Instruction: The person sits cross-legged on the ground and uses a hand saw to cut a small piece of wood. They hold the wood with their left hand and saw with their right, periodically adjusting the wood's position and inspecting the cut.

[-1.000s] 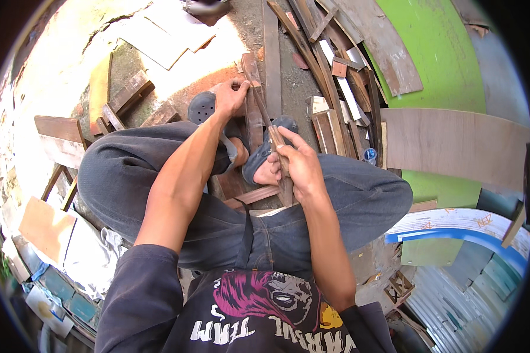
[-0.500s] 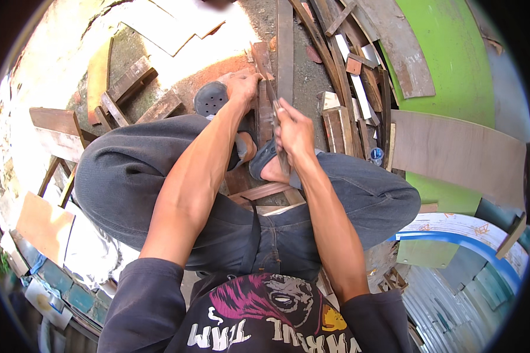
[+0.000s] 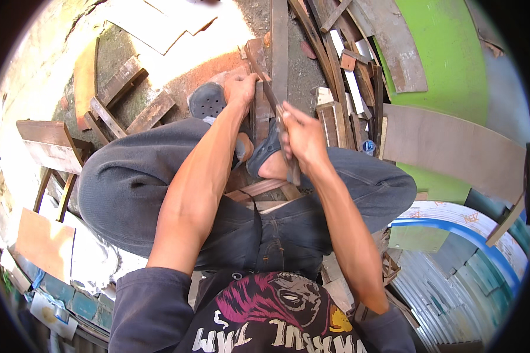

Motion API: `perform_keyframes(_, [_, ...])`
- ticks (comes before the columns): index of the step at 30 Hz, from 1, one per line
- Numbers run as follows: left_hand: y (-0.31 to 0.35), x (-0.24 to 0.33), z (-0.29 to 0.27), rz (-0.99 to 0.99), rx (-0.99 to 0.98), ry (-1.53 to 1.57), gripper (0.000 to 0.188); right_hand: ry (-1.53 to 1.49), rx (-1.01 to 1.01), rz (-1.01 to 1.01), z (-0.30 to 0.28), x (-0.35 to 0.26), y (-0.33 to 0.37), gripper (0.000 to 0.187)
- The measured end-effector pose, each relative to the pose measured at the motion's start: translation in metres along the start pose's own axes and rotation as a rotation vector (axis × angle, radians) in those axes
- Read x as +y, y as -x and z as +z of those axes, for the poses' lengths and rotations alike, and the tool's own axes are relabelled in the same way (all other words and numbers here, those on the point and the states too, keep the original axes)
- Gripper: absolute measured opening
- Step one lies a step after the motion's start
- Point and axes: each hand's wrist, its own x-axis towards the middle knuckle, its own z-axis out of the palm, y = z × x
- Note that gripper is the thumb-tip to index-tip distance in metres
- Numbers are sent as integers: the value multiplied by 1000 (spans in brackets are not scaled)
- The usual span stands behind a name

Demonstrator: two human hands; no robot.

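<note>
My left hand is closed at the left edge of a narrow brown wooden plank, beside my foot in a dark clog. In my right hand is a long-bladed hand tool, its dark, narrow blade slanting up and left across the plank near my left fingers. Its handle end shows below my right fist. Motion blurs that hand, and I cannot make out whether the blade has teeth. My other foot, also in a clog, lies just below the blade.
A long board runs beside the plank. Several wood strips pile up at the right, near a green panel and a curved plywood sheet. Offcuts lie at the left. Corrugated metal sheeting sits at lower right.
My right hand has shifted slightly right and down, and the tool's blade now shows longer, slanting further up and left. My left hand stays at the plank. The whole view has shifted a little.
</note>
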Motion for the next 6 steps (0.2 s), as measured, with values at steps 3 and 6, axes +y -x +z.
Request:
perform_keyframes(3, [10,13,-3,-45,-78,60,24,-121,-8,33,-31,19,54,49])
perform_keyframes(6, [10,17,-4,-25,-77,28,24,-163,-53,-250,-33,39,78,61])
